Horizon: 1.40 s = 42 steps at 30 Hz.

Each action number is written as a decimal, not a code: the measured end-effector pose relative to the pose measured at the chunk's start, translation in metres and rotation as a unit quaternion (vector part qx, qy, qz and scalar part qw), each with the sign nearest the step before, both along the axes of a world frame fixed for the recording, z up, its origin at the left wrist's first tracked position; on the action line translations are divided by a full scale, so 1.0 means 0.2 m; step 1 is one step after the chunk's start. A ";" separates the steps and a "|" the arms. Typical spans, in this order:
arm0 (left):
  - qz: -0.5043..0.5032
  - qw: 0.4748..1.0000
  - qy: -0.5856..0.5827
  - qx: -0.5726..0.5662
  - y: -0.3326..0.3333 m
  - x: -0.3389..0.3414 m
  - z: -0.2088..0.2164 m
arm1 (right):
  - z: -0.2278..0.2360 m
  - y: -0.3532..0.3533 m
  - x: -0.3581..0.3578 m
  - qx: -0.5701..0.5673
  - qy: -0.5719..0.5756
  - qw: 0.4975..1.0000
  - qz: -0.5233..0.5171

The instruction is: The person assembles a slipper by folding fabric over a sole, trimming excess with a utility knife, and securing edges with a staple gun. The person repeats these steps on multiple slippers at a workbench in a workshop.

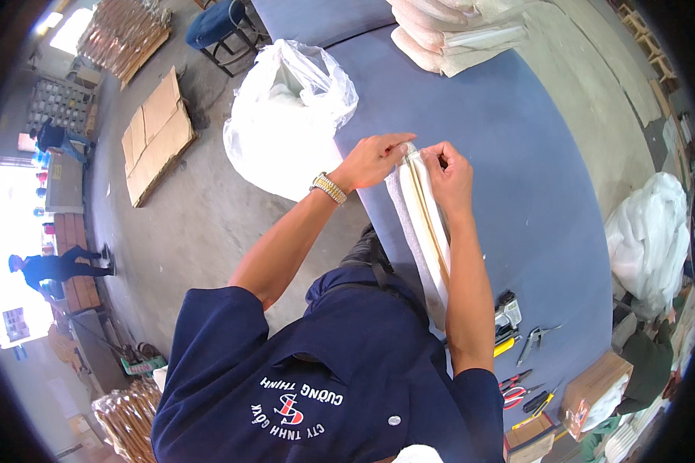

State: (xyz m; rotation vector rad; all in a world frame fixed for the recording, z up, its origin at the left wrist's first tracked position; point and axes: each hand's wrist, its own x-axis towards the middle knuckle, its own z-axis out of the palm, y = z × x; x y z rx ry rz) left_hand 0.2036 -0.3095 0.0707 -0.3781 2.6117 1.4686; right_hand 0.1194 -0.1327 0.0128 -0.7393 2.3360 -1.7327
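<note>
A long, narrow padded piece (418, 212) with whitish fabric and a wooden strip along it lies on the blue-covered table (517, 185), running toward my body. At its far end my left hand (372, 160) pinches the fabric, with the index finger stretched over the tip. My right hand (450, 179) is closed, its thumb and curled fingers pressed at the right corner of that same end. The fingertips partly cover the fabric. Beside my right forearm sit a staple gun (508, 312), a yellow-handled tool (505, 346) and grey metal pliers (534, 343).
Red-handled tools (513, 395) and a yellow cutter (533, 409) lie at the near right, by a cardboard box (597, 392). Folded padded pieces (455, 38) are stacked on the far table. A white plastic bag (286, 127) stands left of the table. One person (62, 268) is far left.
</note>
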 end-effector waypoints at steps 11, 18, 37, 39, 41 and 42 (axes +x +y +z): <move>-0.016 0.999 0.030 -0.038 -0.05 -0.01 -0.11 | -0.03 -0.05 0.02 0.018 -0.094 0.995 -0.003; 0.026 0.997 -0.019 -0.066 -0.03 -0.04 -0.07 | 0.03 -0.01 0.08 0.008 -0.049 0.997 0.054; -0.091 0.977 -0.109 -0.162 -0.32 0.05 -0.17 | -0.07 -0.26 0.22 0.233 -0.005 0.968 0.088; -0.144 0.963 -0.097 -0.206 -0.32 0.10 -0.18 | -0.14 -0.30 0.36 0.233 0.076 0.967 0.073; -0.152 0.960 -0.081 -0.219 -0.34 0.17 -0.24 | -0.12 -0.28 0.45 0.259 0.083 0.959 0.076; -0.137 0.966 -0.072 -0.208 -0.35 0.23 -0.28 | -0.08 -0.25 0.48 0.271 0.078 0.957 0.073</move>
